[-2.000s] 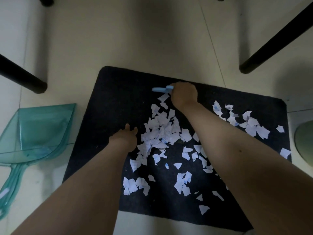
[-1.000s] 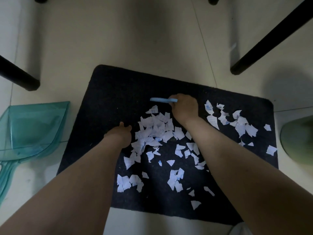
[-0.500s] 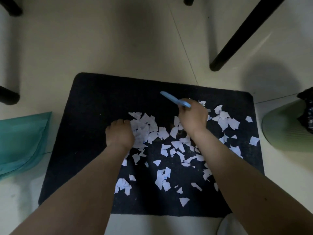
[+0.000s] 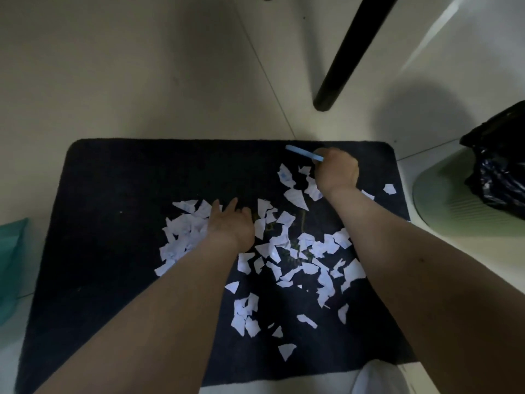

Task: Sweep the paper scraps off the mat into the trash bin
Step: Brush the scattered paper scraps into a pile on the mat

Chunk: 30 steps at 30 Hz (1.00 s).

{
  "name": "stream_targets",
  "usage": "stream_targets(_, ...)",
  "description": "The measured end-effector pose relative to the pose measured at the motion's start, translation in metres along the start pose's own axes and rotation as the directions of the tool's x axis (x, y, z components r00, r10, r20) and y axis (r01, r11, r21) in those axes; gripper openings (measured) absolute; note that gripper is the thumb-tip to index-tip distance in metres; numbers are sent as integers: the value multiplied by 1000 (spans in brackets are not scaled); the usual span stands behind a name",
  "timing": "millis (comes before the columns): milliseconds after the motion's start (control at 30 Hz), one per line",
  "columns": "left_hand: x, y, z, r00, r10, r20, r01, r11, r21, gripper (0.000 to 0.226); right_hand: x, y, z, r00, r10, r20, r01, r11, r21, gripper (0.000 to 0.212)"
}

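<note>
A dark mat [image 4: 113, 223] lies on the pale tiled floor, with several white paper scraps [image 4: 309, 251] strewn over its middle and right half. My left hand [image 4: 231, 224] lies flat on the mat with its fingers stretched out, touching a heap of scraps [image 4: 181, 237] on its left side. My right hand [image 4: 336, 170] grips a thin blue brush handle [image 4: 304, 153] near the mat's far right edge; the bristles are hidden under the hand. The green trash bin [image 4: 443, 200] with a black bag [image 4: 500, 166] stands right of the mat.
A teal dustpan [image 4: 10, 265] shows at the left edge. A black furniture leg [image 4: 343, 61] stands on the floor beyond the mat. Something white [image 4: 375, 379] shows at the bottom, near me.
My right hand has carried the brush from the mat's middle to its far right part. My left hand has opened and spread over the scraps. The view has shifted right, bringing the bin in.
</note>
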<state>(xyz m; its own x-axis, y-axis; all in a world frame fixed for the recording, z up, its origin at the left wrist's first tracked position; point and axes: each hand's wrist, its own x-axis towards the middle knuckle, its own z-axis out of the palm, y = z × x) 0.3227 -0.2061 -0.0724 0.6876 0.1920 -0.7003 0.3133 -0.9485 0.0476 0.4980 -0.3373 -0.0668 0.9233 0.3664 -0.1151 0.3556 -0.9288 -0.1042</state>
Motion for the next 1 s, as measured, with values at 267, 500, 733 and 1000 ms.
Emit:
stream_targets(267, 3, -1, -1, 996, -19, 83, 25, 997, -77, 61, -42, -12, 7, 984, -134, 116, 135, 991, 4, 23)
stream_targets(500, 6, -3, 2, 995, -35, 92, 42, 996, -81, 63, -25, -9, -19, 997, 45, -62, -40, 996, 79, 23)
stream_targets(733, 5, -3, -3, 995, -29, 95, 38, 995, -93, 63, -45, -27, 1, 978, -50, 203, 47, 999, 21, 27)
stream_targets(1000, 1, -6, 4, 997, -33, 75, 42, 992, -121, 64, -88, -17, -11, 1000, -9, 14, 6, 979, 204, 22)
